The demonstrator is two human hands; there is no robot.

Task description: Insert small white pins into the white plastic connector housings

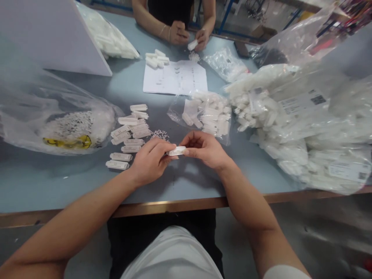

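My left hand and my right hand pinch a small white plastic block between their fingertips, one at each end. Just left of my left hand lies a loose group of similar white blocks, several of them with printed labels. Beside that group sits a small heap of tiny white pieces. A clear bag of white plastic parts lies just beyond my right hand, not touching it.
A co-worker's hands across the table hold a white part. Printed papers lie between us. Large clear bags of white parts fill the right side and left side. A white board stands far left. The blue-grey table's brown front edge is near me.
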